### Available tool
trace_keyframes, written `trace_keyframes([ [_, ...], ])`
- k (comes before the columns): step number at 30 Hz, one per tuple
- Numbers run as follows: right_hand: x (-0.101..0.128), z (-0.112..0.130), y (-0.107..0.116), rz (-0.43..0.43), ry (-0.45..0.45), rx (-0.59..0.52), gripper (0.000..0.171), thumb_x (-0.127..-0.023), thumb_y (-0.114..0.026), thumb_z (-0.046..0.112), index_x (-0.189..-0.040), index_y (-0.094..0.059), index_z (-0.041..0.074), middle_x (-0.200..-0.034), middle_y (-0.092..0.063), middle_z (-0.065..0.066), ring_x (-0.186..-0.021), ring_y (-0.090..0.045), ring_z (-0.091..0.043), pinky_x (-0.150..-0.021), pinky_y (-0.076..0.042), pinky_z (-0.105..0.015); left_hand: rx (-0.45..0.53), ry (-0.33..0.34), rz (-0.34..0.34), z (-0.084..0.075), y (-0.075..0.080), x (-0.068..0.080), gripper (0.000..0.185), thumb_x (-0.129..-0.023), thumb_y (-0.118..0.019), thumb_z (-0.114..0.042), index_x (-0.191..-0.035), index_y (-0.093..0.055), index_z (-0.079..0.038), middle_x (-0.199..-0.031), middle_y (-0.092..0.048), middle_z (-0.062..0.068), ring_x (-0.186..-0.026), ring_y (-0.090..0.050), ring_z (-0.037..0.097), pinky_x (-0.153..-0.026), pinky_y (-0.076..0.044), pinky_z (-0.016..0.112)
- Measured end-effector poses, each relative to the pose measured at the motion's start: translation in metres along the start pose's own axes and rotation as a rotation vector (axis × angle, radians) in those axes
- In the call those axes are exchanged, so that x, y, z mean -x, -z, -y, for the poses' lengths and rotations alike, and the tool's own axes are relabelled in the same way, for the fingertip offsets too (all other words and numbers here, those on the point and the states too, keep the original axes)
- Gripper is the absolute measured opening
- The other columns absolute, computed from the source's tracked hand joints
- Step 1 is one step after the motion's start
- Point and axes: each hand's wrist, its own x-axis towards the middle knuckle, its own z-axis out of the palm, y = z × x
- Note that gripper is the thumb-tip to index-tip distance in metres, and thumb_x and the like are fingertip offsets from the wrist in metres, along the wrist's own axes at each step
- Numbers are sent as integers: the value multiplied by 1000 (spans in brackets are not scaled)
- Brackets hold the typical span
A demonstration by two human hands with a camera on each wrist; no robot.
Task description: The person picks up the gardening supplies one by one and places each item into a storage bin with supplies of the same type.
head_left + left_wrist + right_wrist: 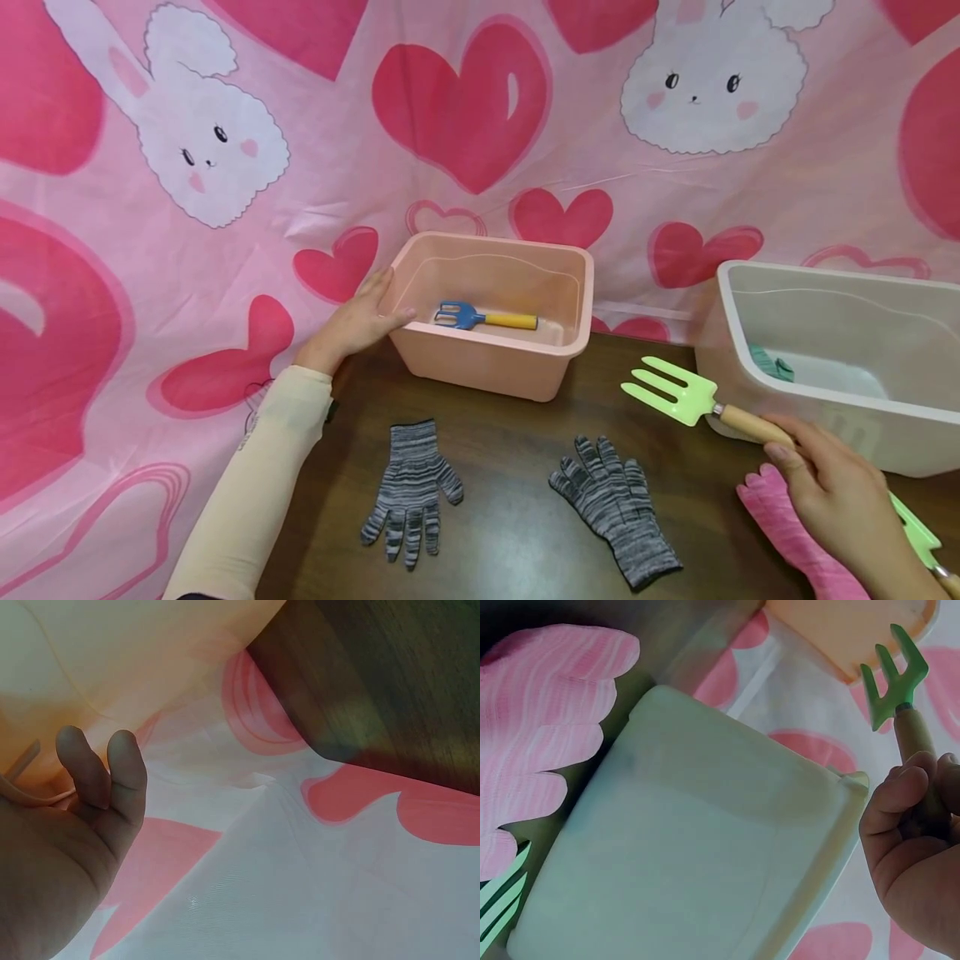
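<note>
My left hand (pixel 358 321) holds the left front corner of a pink plastic bin (pixel 480 367), thumb over the rim. Inside that bin lies a small blue hand fork (pixel 510 320) with a yellow handle. My right hand (pixel 843 500) grips the wooden handle of a light-green garden fork (pixel 686 396), its tines pointing left in front of a pale grey bin (pixel 825 417). The right wrist view shows fingers curled round the handle of this garden fork (pixel 904 682). Under the right hand lies a pink glove (pixel 787 525), partly hidden.
Two grey striped gloves lie on the dark table, one left (pixel 412 492) and one nearer the middle (pixel 615 508). A second light-green tool (pixel 915 529) is at the right edge. A teal item (pixel 771 364) sits in the grey bin. Behind hangs a heart-patterned cloth (pixel 465 100).
</note>
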Motion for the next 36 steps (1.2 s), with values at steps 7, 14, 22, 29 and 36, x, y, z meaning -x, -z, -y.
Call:
trace_keyframes([
  [7, -3, 0, 2, 13, -37, -16, 23, -96, -68, 9, -120, -69, 10, -86, -55, 16, -76, -44, 3, -65, -30, -28, -13, 3, 0, 0, 0, -1, 112, -84, -59, -76, -164, -2, -23, -169, -6, 6, -152, -9, 34, -111, -25, 69],
  [14, -10, 4, 7, -17, -13, -47, 29, -95, -68, 5, -124, -68, 9, -88, -52, 18, -78, -41, 6, -63, -30, -27, -12, 6, 1, 0, 0, 0, 112, -84, -59, -75, -164, -2, -22, -169, -6, 6, -153, -8, 34, -111, -24, 69],
  [22, -19, 6, 8, -19, -3, -71, 30, -96, -67, 5, -126, -68, 8, -104, -49, 35, -84, -42, 8, -67, -31, -26, -16, 7, 2, 0, 0, 0, 112, -84, -59, -76, -164, -1, -24, -169, -5, 5, -153, -8, 34, -111, -25, 69],
  [29, -27, 12, 6, -54, 70, -106, 29, -95, -67, 1, -124, -69, 4, -89, -53, 23, -75, -41, 7, -62, -32, -22, -12, 1, 14, -2, -1, -2, 109, -86, -60, -73, -164, 0, -25, -169, -4, 4, -153, -8, 32, -112, -23, 68],
  [36, -38, 20, 0, -70, 100, -126, 28, -94, -68, 1, -122, -69, 3, -82, -52, 15, -70, -42, 6, -57, -33, -21, -22, -22, -1, 1, -2, -3, 109, -87, -58, -73, -164, -4, -18, -169, -6, 6, -153, -6, 31, -115, -21, 64],
])
